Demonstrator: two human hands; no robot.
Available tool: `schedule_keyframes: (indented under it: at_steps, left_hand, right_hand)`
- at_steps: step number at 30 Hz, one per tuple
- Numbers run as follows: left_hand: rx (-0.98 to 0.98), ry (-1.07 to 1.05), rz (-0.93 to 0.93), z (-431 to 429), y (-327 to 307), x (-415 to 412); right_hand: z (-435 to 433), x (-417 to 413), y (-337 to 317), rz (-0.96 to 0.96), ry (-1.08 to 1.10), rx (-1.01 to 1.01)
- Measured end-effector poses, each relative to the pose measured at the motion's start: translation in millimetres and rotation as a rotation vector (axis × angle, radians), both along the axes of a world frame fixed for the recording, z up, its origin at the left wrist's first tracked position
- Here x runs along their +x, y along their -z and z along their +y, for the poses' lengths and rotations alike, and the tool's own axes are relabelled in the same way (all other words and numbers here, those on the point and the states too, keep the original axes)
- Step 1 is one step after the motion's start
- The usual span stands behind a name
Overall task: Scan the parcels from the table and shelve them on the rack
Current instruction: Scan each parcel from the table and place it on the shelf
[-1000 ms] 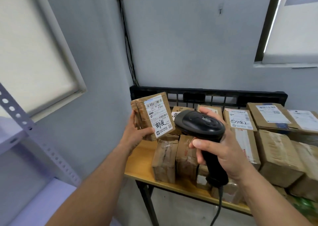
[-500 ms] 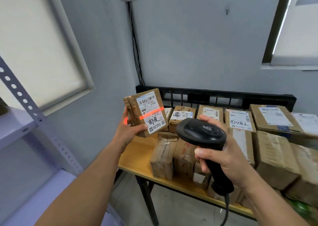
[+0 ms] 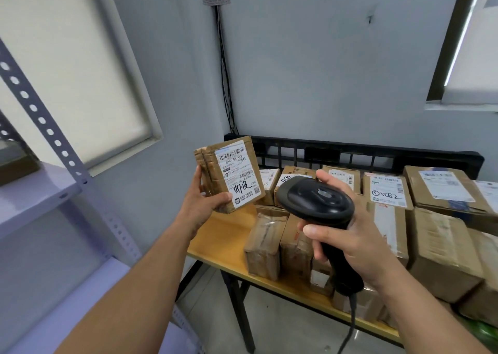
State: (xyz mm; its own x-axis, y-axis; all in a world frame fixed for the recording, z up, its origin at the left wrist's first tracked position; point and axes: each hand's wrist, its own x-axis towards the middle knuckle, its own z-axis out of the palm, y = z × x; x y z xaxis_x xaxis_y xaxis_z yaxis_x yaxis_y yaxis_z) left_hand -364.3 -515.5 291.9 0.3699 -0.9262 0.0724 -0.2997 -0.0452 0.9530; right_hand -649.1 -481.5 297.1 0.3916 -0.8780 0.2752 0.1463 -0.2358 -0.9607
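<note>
Scanning step: my left hand [image 3: 202, 208] grips parcel [image 3: 211, 174], label [image 3: 239, 178] turned toward scanner [image 3: 318, 201] grasped in my right hand [image 3: 353, 242]. Next, likely: carry parcel to rack [image 3: 35, 192], left of my left hand.

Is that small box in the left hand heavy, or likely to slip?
Probably light: the left hand holds the small parcel up with thumb and fingers alone. Likely stiff, as its cardboard edges look square. Its tape wrap may be slightly slippery.

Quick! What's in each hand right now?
Left hand: closed, holding the small brown cardboard parcel with the white label.
Right hand: closed, gripping the black plastic handheld scanner.
</note>
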Motion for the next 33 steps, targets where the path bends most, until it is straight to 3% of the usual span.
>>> schedule_keyframes:
  at_steps: [9, 21, 33]
  left_hand:
    - [-0.198, -0.121, -0.028, 38, -37, 47]
    - [-0.309, -0.432, -0.136, 152, -91, 178]
    - [-0.186, -0.757, -0.071, 227, -85, 310]
  right_hand:
    - [-3, 66, -26, -0.012, -0.106, -0.102]
    - [11, 225, -54, -0.070, -0.424, -0.125]
    - [27, 370, -67, -0.081, -0.616, -0.147]
